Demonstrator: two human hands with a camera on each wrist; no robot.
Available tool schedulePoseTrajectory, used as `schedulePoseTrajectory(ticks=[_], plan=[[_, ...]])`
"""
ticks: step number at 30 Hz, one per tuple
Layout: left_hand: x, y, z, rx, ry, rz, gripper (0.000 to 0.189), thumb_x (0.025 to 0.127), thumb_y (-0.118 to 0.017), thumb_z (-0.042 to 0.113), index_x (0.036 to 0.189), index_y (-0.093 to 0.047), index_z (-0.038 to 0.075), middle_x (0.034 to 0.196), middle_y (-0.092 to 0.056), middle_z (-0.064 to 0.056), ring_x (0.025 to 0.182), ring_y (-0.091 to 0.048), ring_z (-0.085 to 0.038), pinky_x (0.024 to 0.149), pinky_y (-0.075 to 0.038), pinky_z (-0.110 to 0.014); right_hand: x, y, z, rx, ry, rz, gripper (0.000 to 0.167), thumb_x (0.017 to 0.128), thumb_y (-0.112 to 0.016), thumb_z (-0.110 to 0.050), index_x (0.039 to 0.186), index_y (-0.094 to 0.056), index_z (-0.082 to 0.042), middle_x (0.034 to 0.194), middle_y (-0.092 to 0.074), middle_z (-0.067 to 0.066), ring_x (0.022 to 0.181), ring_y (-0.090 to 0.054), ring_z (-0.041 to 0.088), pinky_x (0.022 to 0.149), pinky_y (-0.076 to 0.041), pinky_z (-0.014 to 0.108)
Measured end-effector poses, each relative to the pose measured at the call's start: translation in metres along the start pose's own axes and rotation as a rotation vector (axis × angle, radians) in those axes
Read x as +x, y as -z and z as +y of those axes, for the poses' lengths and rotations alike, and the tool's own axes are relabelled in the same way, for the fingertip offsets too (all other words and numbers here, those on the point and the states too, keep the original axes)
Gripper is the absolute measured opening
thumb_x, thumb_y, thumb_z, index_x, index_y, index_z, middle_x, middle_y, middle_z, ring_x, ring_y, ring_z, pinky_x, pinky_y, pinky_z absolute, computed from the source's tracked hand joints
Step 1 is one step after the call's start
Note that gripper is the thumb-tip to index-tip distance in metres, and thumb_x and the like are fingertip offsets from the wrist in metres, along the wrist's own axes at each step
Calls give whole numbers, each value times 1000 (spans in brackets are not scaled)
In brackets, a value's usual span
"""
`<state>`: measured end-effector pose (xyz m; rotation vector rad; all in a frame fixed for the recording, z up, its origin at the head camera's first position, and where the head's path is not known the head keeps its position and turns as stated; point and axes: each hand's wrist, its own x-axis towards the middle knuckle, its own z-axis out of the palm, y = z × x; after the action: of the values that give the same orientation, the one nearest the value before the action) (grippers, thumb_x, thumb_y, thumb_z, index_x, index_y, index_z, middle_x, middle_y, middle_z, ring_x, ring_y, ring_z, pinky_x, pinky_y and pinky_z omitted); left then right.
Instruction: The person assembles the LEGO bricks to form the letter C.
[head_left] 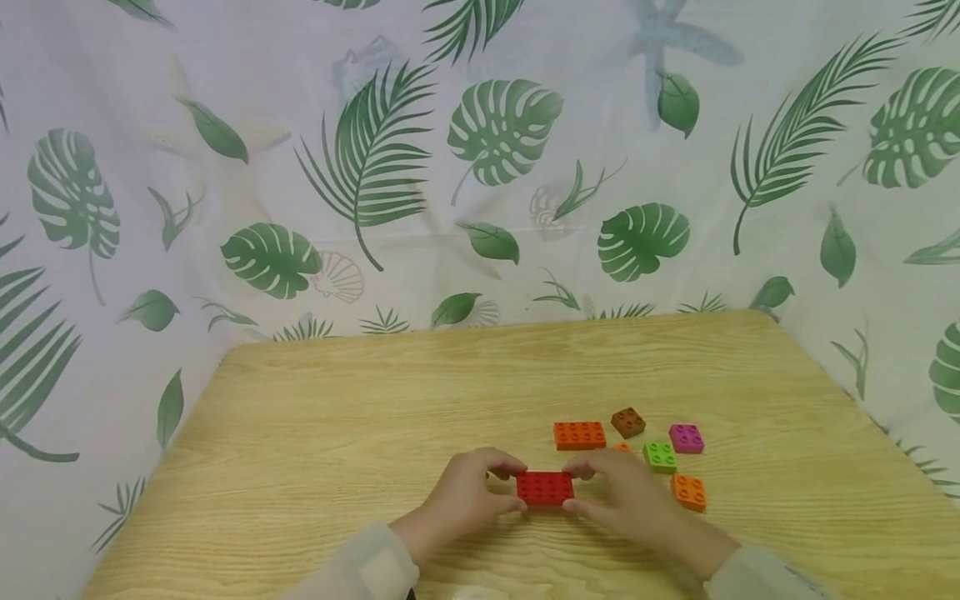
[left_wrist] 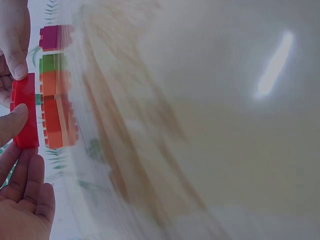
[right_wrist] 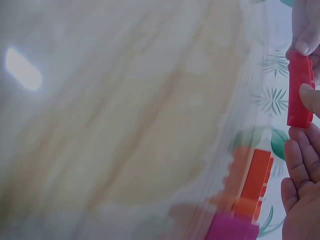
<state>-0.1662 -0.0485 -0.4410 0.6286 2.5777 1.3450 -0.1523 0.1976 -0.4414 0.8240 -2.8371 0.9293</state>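
Note:
A red toy building brick (head_left: 545, 488) with studs on top is held between both hands near the front of the table. My left hand (head_left: 468, 496) pinches its left end, thumb at the near side and fingers at the far side. At the opposite end, my right hand (head_left: 630, 496) grips it in the same way. Seen from the left wrist, the red brick (left_wrist: 27, 117) appears raised a little off the tabletop. The right wrist view shows the red brick (right_wrist: 298, 95) with the right thumb pressed on its side.
Beyond and beside the right hand lie a long red-orange brick (head_left: 580, 435), a brown brick (head_left: 628, 422), a magenta brick (head_left: 687, 438), a green brick (head_left: 660, 457) and an orange brick (head_left: 688, 492). Another orange brick (head_left: 622, 448) is partly hidden. A leaf-print curtain (head_left: 405, 167) surrounds the wooden table (head_left: 337, 417).

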Motion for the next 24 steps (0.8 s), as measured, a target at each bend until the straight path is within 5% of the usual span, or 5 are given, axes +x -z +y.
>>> schedulePoseTrajectory(ticks=[24], plan=[[-25, 28, -20, 40, 29, -11, 34, 72, -84, 14, 102, -71, 8, 100, -67, 3, 98, -59, -19, 90, -46, -41, 27, -30, -23, 46, -41, -128, 35, 82, -74, -38, 108, -66, -15, 106, -64, -6, 100, -57, 14, 89, -47, 41]])
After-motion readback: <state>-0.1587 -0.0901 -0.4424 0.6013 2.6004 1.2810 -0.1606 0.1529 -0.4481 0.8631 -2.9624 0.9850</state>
